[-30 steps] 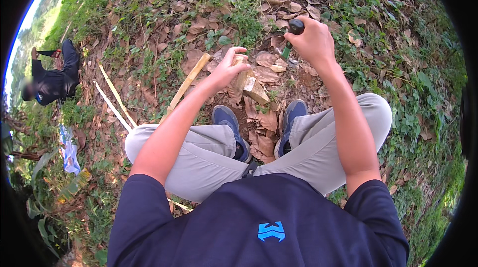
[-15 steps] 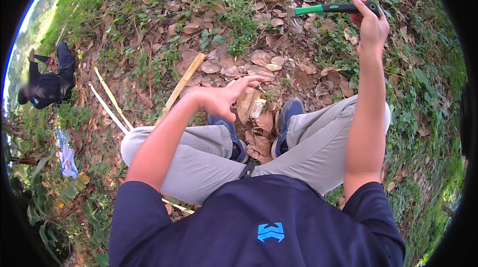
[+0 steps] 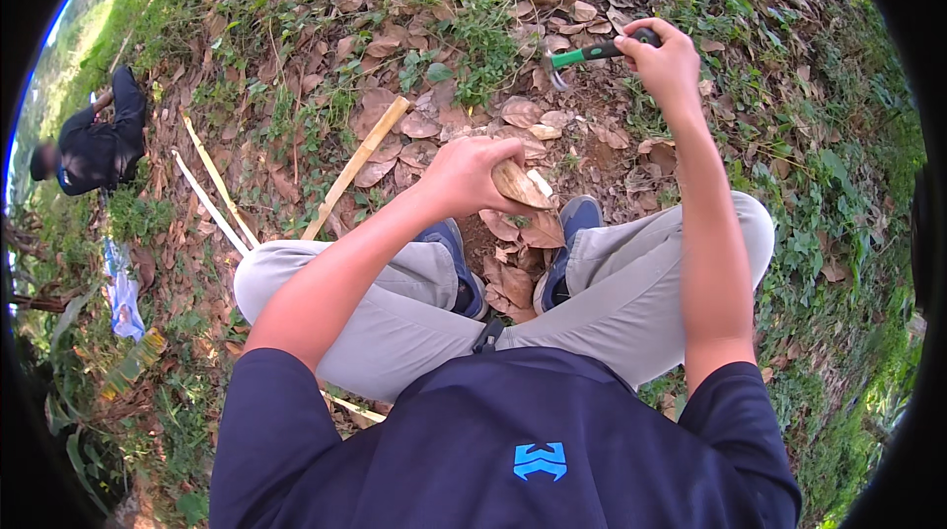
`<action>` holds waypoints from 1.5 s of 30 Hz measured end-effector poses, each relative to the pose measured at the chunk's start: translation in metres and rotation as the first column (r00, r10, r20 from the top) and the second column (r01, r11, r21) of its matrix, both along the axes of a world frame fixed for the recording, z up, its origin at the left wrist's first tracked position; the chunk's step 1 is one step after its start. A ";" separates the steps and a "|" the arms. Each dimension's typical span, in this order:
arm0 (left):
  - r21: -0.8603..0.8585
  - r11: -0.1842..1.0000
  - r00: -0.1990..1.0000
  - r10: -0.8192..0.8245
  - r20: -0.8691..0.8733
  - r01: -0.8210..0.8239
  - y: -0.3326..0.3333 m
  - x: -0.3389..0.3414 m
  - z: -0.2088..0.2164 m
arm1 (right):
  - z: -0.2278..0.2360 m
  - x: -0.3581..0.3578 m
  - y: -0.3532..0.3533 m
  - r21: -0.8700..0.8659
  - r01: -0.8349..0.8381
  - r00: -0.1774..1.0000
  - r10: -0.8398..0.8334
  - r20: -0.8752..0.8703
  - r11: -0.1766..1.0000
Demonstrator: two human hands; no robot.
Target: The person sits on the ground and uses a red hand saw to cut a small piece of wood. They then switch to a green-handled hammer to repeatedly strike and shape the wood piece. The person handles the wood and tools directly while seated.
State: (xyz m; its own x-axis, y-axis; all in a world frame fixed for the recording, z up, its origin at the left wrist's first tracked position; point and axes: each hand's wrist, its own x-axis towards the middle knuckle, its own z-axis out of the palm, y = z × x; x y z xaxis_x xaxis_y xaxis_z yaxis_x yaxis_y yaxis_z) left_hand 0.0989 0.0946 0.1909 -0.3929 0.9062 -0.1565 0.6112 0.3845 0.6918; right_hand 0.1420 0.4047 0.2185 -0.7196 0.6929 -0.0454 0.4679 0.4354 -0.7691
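My left hand point(image 3: 466, 174) is closed round a brown chunk of wood point(image 3: 519, 186), tilted above the ground between my shoes. A small pale piece point(image 3: 540, 182) shows against its right side; whether it is joined to the wood I cannot tell. My right hand point(image 3: 663, 60), up and to the right, grips the black end of a claw hammer point(image 3: 582, 55). The hammer has a green and black handle, and its metal head point(image 3: 555, 70) points left, apart from the wood.
Dry leaves point(image 3: 523, 113) and green plants cover the ground. Left of my knee lie a split bamboo strip point(image 3: 357, 166) and two thinner strips point(image 3: 219, 179). Farther left, a person in dark clothes point(image 3: 99, 139) sits near a blue and white plastic bag point(image 3: 123, 297).
My left hand, open over the wood before, has closed round it and tilted it up. My right hand has brought the hammer left and nearer to me.
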 end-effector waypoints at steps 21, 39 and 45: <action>0.107 0.807 0.798 0.590 -0.119 -0.581 -0.024 -0.091 -0.027 | -0.135 0.026 -0.035 -0.036 -0.579 0.294 0.250 0.923 0.814; 0.093 0.847 0.852 0.518 0.071 -0.523 -0.034 -0.098 -0.028 | 0.031 0.039 -0.083 0.007 -0.382 0.920 0.379 0.096 0.924; 0.148 0.842 0.855 0.508 0.101 -0.518 -0.030 -0.095 -0.037 | 0.070 0.069 -0.107 0.182 -0.378 0.916 0.395 -0.074 0.908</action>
